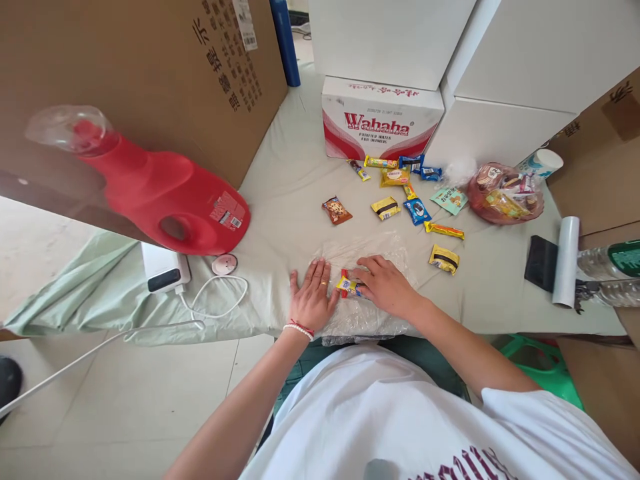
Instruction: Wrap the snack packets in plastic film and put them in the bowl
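My left hand point(311, 297) lies flat with its fingers stretched out, palm down at the left edge of a clear sheet of bubble wrap point(387, 320). On the wrap, between my hands, is a small yellow, blue and red snack packet point(346, 285). My right hand point(387, 285) curls over the packet's right end, thumb and fingers on it, partly hiding it. Beyond the wrap lie a brown snack packet point(337, 210), a yellow packet with a dark band point(385, 208) and a blue packet point(417, 211). Another yellow banded packet point(444, 259) is right of the wrap.
A red jug point(165, 193) stands left, near a white power bank point(165, 268) with a cable. A Wahaba-style white and red water carton point(383, 120) is at the back. On the right are a red bowl of snacks point(480, 207), a paper cup point(547, 162) and a white roll point(567, 261).
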Tool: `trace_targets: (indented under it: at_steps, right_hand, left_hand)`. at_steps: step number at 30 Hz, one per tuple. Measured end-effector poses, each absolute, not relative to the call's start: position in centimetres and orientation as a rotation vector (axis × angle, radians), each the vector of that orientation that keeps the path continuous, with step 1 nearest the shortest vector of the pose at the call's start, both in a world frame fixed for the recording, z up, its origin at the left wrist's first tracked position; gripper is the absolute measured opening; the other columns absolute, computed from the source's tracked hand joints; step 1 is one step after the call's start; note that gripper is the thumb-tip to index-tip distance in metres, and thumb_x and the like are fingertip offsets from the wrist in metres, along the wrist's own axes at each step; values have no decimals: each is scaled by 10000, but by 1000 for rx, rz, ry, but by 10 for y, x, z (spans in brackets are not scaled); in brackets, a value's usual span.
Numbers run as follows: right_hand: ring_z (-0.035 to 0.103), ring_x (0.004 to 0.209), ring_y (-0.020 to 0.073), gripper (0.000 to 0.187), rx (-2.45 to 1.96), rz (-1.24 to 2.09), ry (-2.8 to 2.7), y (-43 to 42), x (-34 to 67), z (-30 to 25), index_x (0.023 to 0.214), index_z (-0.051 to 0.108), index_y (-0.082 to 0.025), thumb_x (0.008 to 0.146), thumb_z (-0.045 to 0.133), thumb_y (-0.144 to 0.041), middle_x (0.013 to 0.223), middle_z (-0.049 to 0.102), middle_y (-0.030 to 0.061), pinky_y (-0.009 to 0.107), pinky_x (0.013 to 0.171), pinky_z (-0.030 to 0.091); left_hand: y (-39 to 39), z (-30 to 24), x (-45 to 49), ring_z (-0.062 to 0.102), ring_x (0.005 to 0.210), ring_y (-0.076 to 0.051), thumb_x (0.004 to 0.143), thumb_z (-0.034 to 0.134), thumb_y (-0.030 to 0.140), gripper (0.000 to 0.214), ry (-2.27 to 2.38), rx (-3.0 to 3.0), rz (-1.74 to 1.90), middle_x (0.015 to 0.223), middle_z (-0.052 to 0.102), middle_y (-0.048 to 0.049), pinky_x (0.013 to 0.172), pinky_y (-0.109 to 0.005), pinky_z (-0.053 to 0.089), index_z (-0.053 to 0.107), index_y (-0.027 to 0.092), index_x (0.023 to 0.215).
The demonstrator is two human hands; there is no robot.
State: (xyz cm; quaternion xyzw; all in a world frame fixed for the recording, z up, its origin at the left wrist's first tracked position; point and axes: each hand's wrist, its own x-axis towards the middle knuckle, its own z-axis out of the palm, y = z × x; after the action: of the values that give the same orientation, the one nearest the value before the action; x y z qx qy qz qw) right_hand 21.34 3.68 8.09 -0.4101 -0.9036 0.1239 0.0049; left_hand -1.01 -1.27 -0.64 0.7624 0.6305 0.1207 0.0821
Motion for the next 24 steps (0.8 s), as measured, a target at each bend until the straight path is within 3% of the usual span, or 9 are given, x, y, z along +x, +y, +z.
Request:
trace_targets:
  at_steps: [4,8,11,15,24]
  right_hand:
    - [504,1261,324,504,-1244,359,-2900,29,208,80,1444,602,-205,982,698,-382,1356,643,155,450,995,445]
    - [530,1184,309,313,-1275,366,-2945,36,207,82,1315,688,-219,1024,623,-313,1236,694,128,424,949,435]
    - [506,1258,315,322,-1252,331,-2916,42,207,79,1320,686,-230,1020,635,-337,1317,664,130,449,1032,413]
    - [440,1396,341,521,-1109,256,-2923,37,206,60,1465,573,-184,986,687,-355,1470,583,165,570,1204,288]
    - [445,1451,325,551,-924,280,-2932,38,235,36,1558,479,-215,1025,603,-279,1533,558,167,632,1263,195]
  left_hand:
    - [-13,-6,-10,322,1593,-310,1052,393,464,687,1874,2270,353,1704,338,-141,1306,-649,34,281,189,1671]
    - [-13,-6,-9,316,1596,-302,1058,376,467,675,1882,2258,347,1705,339,-139,1310,-635,20,287,200,1671]
    - [-13,-6,-9,319,1595,-294,1060,372,473,671,1889,2255,349,1703,343,-141,1311,-627,6,298,194,1666]
    - [-13,-6,-10,315,1596,-297,1050,396,453,683,1870,2272,349,1706,334,-147,1308,-636,-2,289,179,1667]
    - [-14,-3,-8,323,1593,-303,1063,376,476,665,1873,2229,392,1702,344,-146,1307,-649,25,301,201,1664]
